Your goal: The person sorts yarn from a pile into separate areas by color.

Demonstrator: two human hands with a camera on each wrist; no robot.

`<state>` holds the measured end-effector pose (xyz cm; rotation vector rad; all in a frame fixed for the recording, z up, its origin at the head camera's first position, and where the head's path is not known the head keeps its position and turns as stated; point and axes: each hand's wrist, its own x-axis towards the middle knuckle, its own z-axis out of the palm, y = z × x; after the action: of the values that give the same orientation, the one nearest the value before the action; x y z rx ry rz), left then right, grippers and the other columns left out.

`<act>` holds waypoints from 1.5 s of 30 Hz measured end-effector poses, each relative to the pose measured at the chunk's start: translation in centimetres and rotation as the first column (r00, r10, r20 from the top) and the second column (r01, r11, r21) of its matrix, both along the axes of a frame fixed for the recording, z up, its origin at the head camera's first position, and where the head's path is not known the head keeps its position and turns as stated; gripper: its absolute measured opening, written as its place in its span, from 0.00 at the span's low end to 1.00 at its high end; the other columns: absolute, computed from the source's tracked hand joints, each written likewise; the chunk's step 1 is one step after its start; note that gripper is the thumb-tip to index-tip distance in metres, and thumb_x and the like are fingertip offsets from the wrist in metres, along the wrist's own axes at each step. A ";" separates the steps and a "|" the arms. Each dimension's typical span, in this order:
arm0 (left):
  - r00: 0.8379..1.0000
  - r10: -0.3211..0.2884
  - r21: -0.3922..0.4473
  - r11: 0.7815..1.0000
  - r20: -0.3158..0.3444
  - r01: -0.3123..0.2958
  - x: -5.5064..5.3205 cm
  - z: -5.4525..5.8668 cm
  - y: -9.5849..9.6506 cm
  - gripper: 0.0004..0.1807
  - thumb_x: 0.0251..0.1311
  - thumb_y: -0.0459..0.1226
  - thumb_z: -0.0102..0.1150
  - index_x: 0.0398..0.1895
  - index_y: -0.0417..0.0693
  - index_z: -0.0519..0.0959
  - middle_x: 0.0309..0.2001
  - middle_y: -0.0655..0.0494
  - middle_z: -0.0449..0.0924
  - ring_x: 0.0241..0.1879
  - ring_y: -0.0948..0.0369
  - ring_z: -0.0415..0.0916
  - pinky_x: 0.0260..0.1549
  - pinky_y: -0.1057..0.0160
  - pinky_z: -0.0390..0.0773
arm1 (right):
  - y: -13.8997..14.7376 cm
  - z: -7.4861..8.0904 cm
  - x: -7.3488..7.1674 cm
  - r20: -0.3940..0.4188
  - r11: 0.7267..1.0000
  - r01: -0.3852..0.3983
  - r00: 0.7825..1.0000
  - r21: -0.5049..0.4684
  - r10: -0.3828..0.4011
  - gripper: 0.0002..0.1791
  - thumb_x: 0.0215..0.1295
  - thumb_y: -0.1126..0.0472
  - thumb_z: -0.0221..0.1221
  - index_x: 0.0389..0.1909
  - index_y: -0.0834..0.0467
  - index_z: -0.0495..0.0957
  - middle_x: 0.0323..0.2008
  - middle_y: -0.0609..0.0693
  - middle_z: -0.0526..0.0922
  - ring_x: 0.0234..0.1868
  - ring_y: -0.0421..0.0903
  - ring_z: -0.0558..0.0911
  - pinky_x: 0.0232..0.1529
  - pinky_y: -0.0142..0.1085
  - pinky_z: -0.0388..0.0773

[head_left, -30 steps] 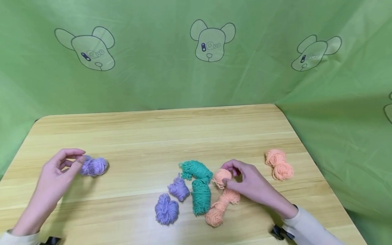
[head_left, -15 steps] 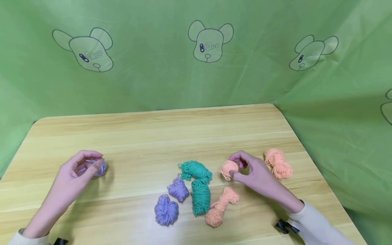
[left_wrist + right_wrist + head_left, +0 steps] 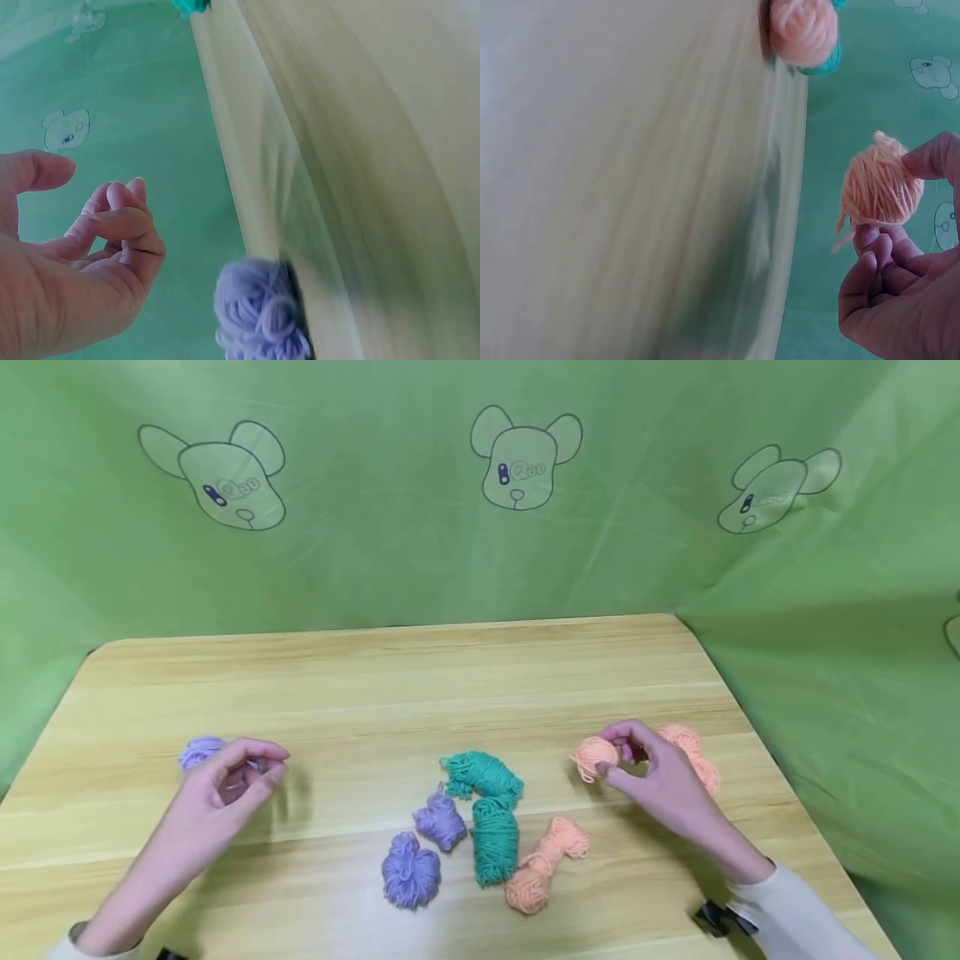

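My right hand (image 3: 671,781) pinches a small ball of peach yarn (image 3: 595,758) between thumb and fingers, held above the table. In the right wrist view a loose strand hangs from this yarn ball (image 3: 881,184). Behind that hand lies more peach yarn (image 3: 682,737), partly covered by it. My left hand (image 3: 210,810) hovers over the left side with nothing in its loosely bent fingers. It partly covers a purple yarn bundle (image 3: 200,752) on the table, which the left wrist view shows as a purple bundle (image 3: 259,304) apart from the hand.
On the wooden table (image 3: 375,693), two teal yarn bundles (image 3: 495,843) lie near the middle. Two purple yarn bundles (image 3: 410,872) are just left of them, and a peach yarn skein (image 3: 546,864) is at their right. A green curtain (image 3: 375,552) hangs behind the table.
My right hand has carried the peach yarn ball to the right, away from the peach skein. My left hand has moved right, past the purple yarn, which stays on the table.
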<state>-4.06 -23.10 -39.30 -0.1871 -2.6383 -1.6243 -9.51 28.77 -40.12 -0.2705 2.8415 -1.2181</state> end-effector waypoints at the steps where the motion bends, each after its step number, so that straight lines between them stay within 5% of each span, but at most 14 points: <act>1: 1.000 -0.009 0.007 1.000 0.006 0.009 0.0 0.0 0.3 0.13 0.76 0.28 0.62 0.60 0.37 0.81 0.50 0.47 0.81 0.43 0.60 0.78 0.44 0.70 0.81 | 0.2 0.1 0.1 -0.002 1.000 0.010 1.000 0.002 -0.010 0.18 0.68 0.63 0.71 0.56 0.57 0.81 0.39 0.52 0.76 0.43 0.51 0.76 0.46 0.36 0.73; 14: 0.986 -0.162 0.103 0.982 0.040 0.158 1.1 -0.6 3.6 0.13 0.73 0.29 0.67 0.57 0.40 0.82 0.48 0.47 0.81 0.38 0.58 0.78 0.31 0.63 0.82 | 2.6 0.2 0.4 -0.097 0.993 0.080 0.993 0.081 -0.072 0.21 0.66 0.61 0.74 0.57 0.59 0.81 0.39 0.55 0.78 0.39 0.50 0.75 0.38 0.31 0.73; 25: 0.954 -0.298 0.068 0.953 0.034 0.295 1.7 -1.8 5.5 0.14 0.69 0.34 0.72 0.55 0.48 0.82 0.29 0.60 0.76 0.24 0.64 0.71 0.19 0.63 0.75 | 4.6 -0.9 0.0 -0.156 0.978 0.103 0.985 0.182 -0.074 0.23 0.60 0.63 0.76 0.55 0.59 0.81 0.41 0.53 0.80 0.42 0.49 0.75 0.38 0.28 0.72; 37: 0.914 -0.403 0.054 0.915 0.049 0.400 2.3 -2.9 6.6 0.19 0.66 0.37 0.76 0.57 0.47 0.81 0.33 0.60 0.76 0.29 0.66 0.73 0.25 0.65 0.77 | 5.5 -1.0 -0.3 -0.194 0.965 0.096 0.980 0.245 -0.048 0.24 0.57 0.64 0.76 0.53 0.64 0.81 0.35 0.53 0.79 0.41 0.50 0.70 0.35 0.30 0.68; 45: 0.903 -0.427 0.042 0.904 0.059 0.425 2.6 -3.4 7.2 0.23 0.62 0.39 0.80 0.56 0.48 0.80 0.40 0.55 0.79 0.31 0.63 0.74 0.28 0.65 0.78 | 6.1 -1.4 -0.5 -0.241 0.964 0.075 0.970 0.254 -0.012 0.24 0.53 0.68 0.77 0.51 0.65 0.81 0.33 0.51 0.79 0.42 0.50 0.69 0.38 0.29 0.64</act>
<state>-1.45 -15.89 -42.72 -0.7735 -2.7621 -1.8048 -10.06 34.90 -41.50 -0.3655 3.1857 -0.8512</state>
